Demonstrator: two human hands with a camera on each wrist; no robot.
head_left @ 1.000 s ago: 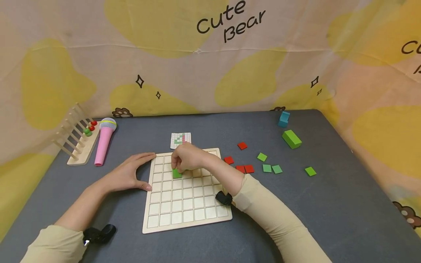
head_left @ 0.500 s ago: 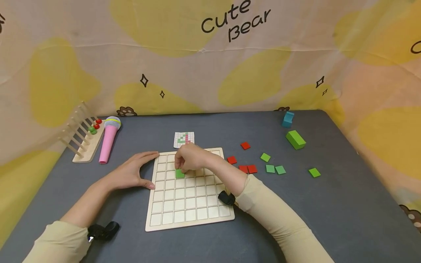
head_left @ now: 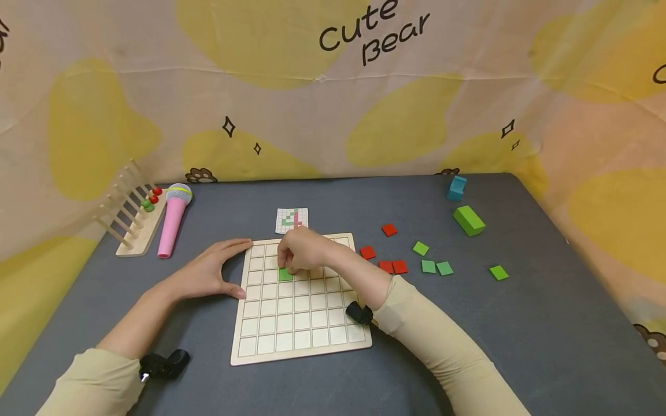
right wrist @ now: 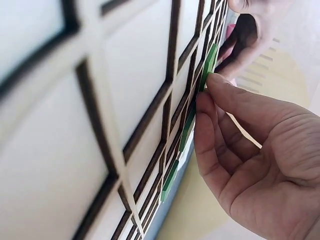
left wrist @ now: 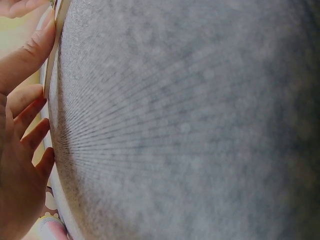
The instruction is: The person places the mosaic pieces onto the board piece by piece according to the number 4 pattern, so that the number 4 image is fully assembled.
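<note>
A pale wooden grid board [head_left: 276, 323] lies flat on the dark table. My left hand [head_left: 208, 274] rests at its left side, thumb and forefinger spread along the edge. In the left wrist view, the thumb [left wrist: 30, 57] and fingertips touch the board's edge. My right hand [head_left: 307, 249] is over the upper part of the board, thumb and forefinger together at a light green square tile [head_left: 285, 274]. The right wrist view has them pinching at this tile [right wrist: 208, 65]. Past the fingers, two darker green tiles [right wrist: 170, 181] sit in grid squares, hidden by the hand from the head camera.
Behind the board lies a pattern card [head_left: 292, 220]. Several red tiles [head_left: 389, 230] and green tiles [head_left: 428, 266] are scattered to the right, with a green block [head_left: 469, 221] and a blue block [head_left: 456, 188] further back. A pink microphone [head_left: 173, 225] and a peg rack [head_left: 136, 240] stand left.
The head view has shifted slightly, so everything appears a little further right. Both hands keep their places at the board, the right fingers staying at the light green tile.
</note>
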